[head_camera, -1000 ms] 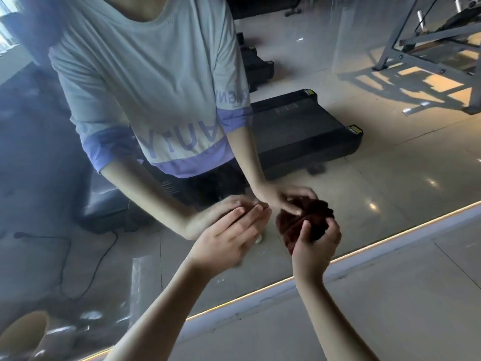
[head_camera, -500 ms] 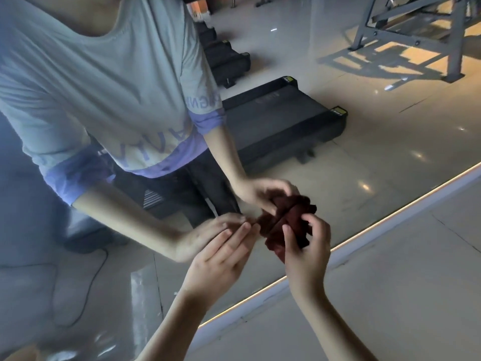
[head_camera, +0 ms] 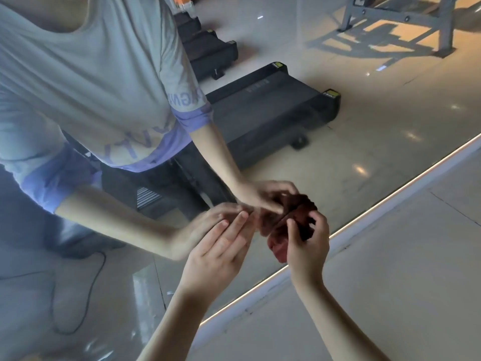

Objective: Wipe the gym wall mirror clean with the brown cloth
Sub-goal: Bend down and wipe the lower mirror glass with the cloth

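Note:
The wall mirror (head_camera: pixel 364 131) fills most of the view and reflects my torso and arms. My right hand (head_camera: pixel 307 246) grips the bunched brown cloth (head_camera: pixel 279 238) and holds it against the glass near the mirror's lower edge. My left hand (head_camera: pixel 221 246) lies just left of the cloth with its fingers straight, the fingertips touching the glass. The reflections of both hands and of the cloth meet them on the glass.
The mirror's pale bottom frame (head_camera: pixel 390 212) runs diagonally, with tiled floor (head_camera: pixel 390 295) below it. Reflected in the glass are black treadmills (head_camera: pixel 273 110), a grey metal equipment frame (head_camera: pixel 403 19) and a black cable (head_camera: pixel 78 308) on the floor.
The view has shifted, so both hands now sit lower and further right in the frame. My right hand still grips the cloth on the glass; my left hand stays flat beside it.

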{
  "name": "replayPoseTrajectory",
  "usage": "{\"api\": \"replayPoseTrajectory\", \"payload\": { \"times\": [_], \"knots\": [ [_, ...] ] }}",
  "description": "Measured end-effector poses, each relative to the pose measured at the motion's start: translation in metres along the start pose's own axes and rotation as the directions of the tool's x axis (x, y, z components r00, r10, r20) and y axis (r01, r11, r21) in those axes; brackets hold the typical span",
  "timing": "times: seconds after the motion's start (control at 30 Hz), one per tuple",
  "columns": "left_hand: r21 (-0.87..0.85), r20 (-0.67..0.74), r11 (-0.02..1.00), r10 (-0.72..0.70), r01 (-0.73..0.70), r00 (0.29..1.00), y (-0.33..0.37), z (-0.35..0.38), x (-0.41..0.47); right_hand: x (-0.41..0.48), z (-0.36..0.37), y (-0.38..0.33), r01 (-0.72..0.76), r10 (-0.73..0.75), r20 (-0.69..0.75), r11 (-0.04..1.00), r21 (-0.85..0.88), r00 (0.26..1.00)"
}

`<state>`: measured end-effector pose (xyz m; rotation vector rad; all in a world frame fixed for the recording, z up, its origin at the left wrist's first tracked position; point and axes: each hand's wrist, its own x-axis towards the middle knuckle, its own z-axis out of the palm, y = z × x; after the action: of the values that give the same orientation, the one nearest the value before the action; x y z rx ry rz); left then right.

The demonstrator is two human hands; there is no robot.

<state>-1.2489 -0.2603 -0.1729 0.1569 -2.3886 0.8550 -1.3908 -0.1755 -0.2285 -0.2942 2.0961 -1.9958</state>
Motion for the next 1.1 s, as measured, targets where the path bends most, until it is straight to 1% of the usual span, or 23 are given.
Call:
{"api": "replayPoseTrajectory", "payload": {
  "times": [0.07, 0.1, 0.13, 0.23, 0.3, 0.33, 0.4, 0.43, 0.47, 0.5, 0.57, 0.6, 0.63, 0.67, 0.7, 0.73, 0.8, 0.83, 0.87, 0.97, 1.0, 1.03, 1.1],
  "knots": [
    [-0.030, -0.007, 1.000, -0.003, 0.003, 1.000, -0.001, -0.001, 0.000, 0.000, 0.002, 0.006, -0.099, 0.099, -0.034, 0.995, 0.022, 0.994],
    [-0.039, -0.007, 0.999, -0.004, 0.004, 1.000, -0.001, -0.001, 0.000, -0.005, 0.004, 0.005, -0.100, 0.100, -0.028, 0.995, 0.027, 0.995],
    [-0.042, -0.003, 0.999, -0.005, 0.005, 1.000, 0.000, -0.001, 0.000, -0.012, 0.005, 0.000, -0.069, 0.069, 0.001, 0.997, 0.038, 0.998],
    [-0.031, 0.016, 1.000, 0.004, -0.004, 1.000, 0.000, -0.001, -0.002, -0.036, 0.005, -0.019, 0.152, -0.163, 0.142, 0.985, 0.085, 0.976],
    [-0.035, 0.015, 0.999, 0.005, -0.005, 1.000, 0.000, -0.001, -0.002, -0.033, 0.005, -0.018, 0.214, -0.220, 0.126, 0.975, 0.057, 0.967],
    [-0.045, 0.006, 0.999, 0.005, -0.005, 1.000, -0.001, -0.001, -0.002, -0.025, 0.005, -0.013, 0.179, -0.182, 0.080, 0.983, 0.040, 0.980],
    [-0.061, -0.016, 0.998, 0.000, -0.001, 1.000, -0.002, -0.003, 0.000, -0.010, 0.005, -0.004, -0.006, 0.006, -0.009, 0.999, 0.051, 1.000],
    [-0.072, -0.023, 0.997, -0.005, 0.003, 1.000, -0.002, -0.003, 0.000, -0.007, 0.006, -0.001, -0.089, 0.091, -0.028, 0.994, 0.066, 0.995],
    [-0.080, -0.028, 0.997, -0.008, 0.005, 1.000, -0.001, -0.004, 0.000, -0.009, 0.007, 0.000, -0.124, 0.126, -0.031, 0.990, 0.067, 0.992],
    [-0.086, -0.032, 0.996, -0.008, 0.005, 0.999, 0.000, -0.003, -0.001, -0.015, 0.008, -0.004, -0.101, 0.102, -0.015, 0.993, 0.059, 0.995],
    [-0.082, -0.024, 0.997, -0.011, 0.009, 1.000, 0.001, -0.002, -0.002, -0.029, 0.008, -0.015, 0.088, -0.092, 0.057, 0.993, 0.072, 0.994],
    [-0.076, -0.017, 0.997, -0.016, 0.014, 1.000, 0.001, -0.001, -0.002, -0.034, 0.007, -0.017, 0.190, -0.196, 0.094, 0.979, 0.071, 0.976],
    [-0.071, -0.016, 0.997, -0.021, 0.020, 1.000, 0.002, 0.000, -0.003, -0.034, 0.006, -0.015, 0.247, -0.252, 0.108, 0.967, 0.057, 0.962],
    [-0.071, -0.019, 0.997, -0.025, 0.024, 1.000, 0.003, 0.001, -0.003, -0.029, 0.005, -0.009, 0.240, -0.243, 0.100, 0.970, 0.039, 0.965],
    [-0.073, -0.022, 0.997, -0.028, 0.026, 0.999, 0.004, 0.001, -0.003, -0.019, 0.004, -0.002, 0.171, -0.172, 0.068, 0.985, 0.020, 0.983],
    [-0.073, -0.020, 0.997, -0.029, 0.027, 0.999, 0.004, 0.002, -0.003, -0.009, 0.003, 0.005, 0.050, -0.050, 0.028, 0.999, 0.015, 0.998],
    [-0.086, -0.008, 0.996, -0.018, 0.017, 1.000, 0.007, 0.005, -0.004, 0.007, 0.002, 0.018, -0.188, 0.189, -0.015, 0.982, 0.033, 0.982],
    [-0.102, 0.004, 0.995, -0.003, 0.004, 1.000, 0.010, 0.007, -0.005, 0.008, 0.003, 0.022, -0.227, 0.227, -0.020, 0.974, 0.023, 0.974],
    [-0.110, 0.016, 0.994, 0.011, -0.009, 1.000, 0.013, 0.011, -0.007, 0.004, 0.003, 0.021, -0.204, 0.204, -0.005, 0.979, 0.008, 0.979],
    [-0.078, 0.031, 0.997, 0.016, -0.013, 0.999, 0.017, 0.019, -0.010, -0.014, 0.000, 0.009, 0.049, -0.048, 0.091, 0.999, 0.000, 0.995],
    [-0.062, 0.034, 0.998, 0.023, -0.021, 0.999, 0.018, 0.021, -0.011, -0.014, -0.001, 0.010, 0.100, -0.099, 0.095, 0.995, -0.003, 0.990],
    [-0.047, 0.040, 0.998, 0.034, -0.032, 0.999, 0.017, 0.022, -0.011, -0.009, -0.001, 0.015, 0.097, -0.096, 0.068, 0.995, -0.018, 0.993],
    [-0.012, 0.054, 0.999, 0.050, -0.049, 0.997, 0.016, 0.022, -0.011, 0.011, 0.002, 0.032, -0.051, 0.049, -0.050, 0.998, -0.037, 0.998]
  ]
}}
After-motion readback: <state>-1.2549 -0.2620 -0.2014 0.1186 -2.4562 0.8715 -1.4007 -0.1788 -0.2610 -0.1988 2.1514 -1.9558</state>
